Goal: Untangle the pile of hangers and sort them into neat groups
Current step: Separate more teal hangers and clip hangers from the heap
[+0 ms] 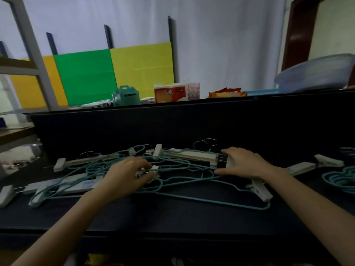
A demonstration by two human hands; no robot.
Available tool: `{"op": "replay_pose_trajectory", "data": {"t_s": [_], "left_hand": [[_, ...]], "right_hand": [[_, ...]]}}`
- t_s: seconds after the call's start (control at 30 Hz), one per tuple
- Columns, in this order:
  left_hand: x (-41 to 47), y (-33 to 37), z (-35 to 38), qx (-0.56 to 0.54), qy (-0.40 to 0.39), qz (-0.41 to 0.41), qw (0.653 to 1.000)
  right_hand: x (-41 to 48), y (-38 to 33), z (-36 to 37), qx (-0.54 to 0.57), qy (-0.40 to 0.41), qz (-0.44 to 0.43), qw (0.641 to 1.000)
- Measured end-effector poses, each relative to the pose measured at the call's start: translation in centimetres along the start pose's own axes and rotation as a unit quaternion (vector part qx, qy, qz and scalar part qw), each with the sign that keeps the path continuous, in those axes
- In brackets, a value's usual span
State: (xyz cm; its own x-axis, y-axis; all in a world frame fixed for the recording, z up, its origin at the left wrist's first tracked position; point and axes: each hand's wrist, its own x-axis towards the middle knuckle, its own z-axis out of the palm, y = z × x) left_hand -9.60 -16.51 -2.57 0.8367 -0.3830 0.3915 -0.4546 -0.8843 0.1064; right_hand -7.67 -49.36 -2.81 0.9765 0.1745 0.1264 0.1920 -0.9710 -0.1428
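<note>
Table [172, 217]: dark, holds everything.
Pile [172, 169]: teal wire hangers tangled with white clip hangers, mid-table, under both hands.
Teal stack [338, 179]: wire hangers grouped at right edge, apart from pile.
Right hand [244, 164]: fingers spread, nearly straight, resting on end of white hanger [192, 155]; not clamped.
Left hand [124, 175]: fingers curled, pinching small white clip [154, 167] in pile's middle.

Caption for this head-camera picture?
Left hand pinching a clip, right hand resting on a tangle of teal and white hangers on a dark table.
</note>
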Motion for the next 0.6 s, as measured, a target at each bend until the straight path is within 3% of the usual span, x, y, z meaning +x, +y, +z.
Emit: {"op": "replay_pose_trajectory", "data": {"t_s": [0.17, 0.6], "left_hand": [[0.9, -1.1, 0.8, -0.026, 0.01, 0.032, 0.999], [4.3, 0.2, 1.7, -0.06, -0.017, 0.105, 0.993]], "right_hand": [[0.9, -0.4, -0.1, 0.004, -0.023, 0.019, 1.0], [-2.4, 1.0, -5.0, 0.025, 0.113, 0.051, 0.992]]}}
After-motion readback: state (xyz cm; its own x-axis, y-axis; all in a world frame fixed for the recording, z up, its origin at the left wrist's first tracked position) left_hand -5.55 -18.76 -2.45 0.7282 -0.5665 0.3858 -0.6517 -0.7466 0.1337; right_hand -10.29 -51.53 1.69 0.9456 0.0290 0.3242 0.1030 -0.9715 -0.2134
